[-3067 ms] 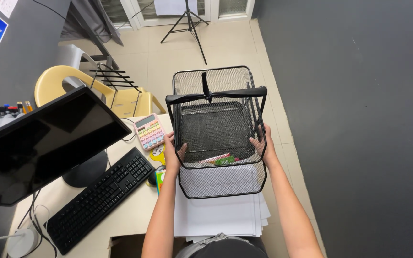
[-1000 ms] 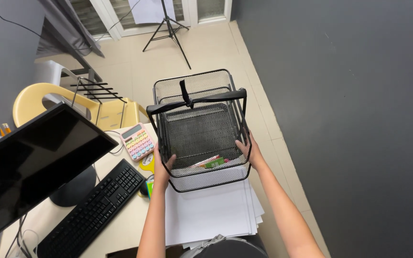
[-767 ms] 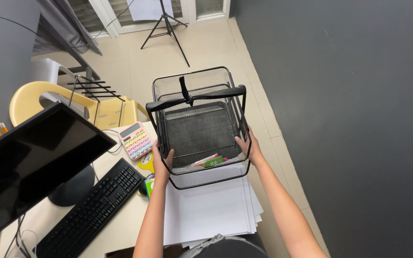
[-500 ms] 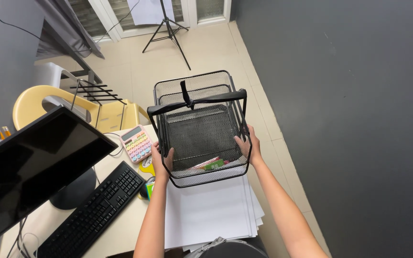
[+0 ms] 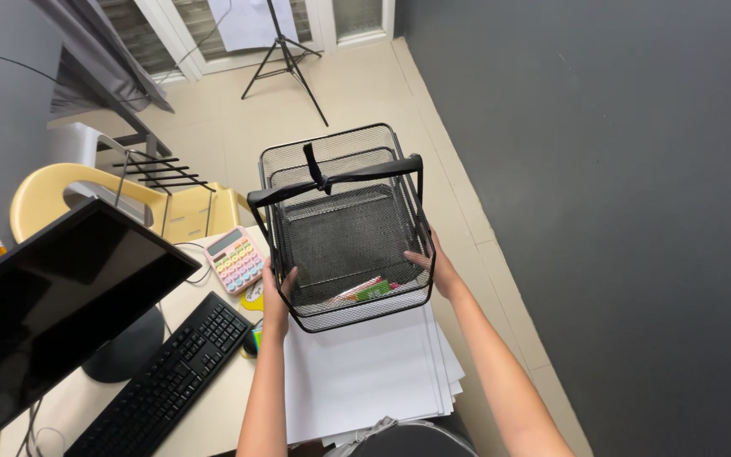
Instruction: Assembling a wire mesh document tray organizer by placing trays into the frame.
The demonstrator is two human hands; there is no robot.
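the left hand point(image 5: 277, 298) presses flat on the left side of the black wire basket point(image 5: 344, 228), and the right hand point(image 5: 433, 267) grips the right side — both hands clamp the basket between them, wide apart. the basket sits above a stack of white paper point(image 5: 365, 377) on the near part of the desk point(image 5: 213, 398). small green and red things point(image 5: 365, 290) lie in the basket's near corner. left of the left hand is a pastel calculator point(image 5: 234, 258) — then a black keyboard point(image 5: 167, 385) and a dark monitor point(image 5: 52, 309). far off stand a yellow chair point(image 5: 69, 190) and a tripod point(image 5: 285, 55).
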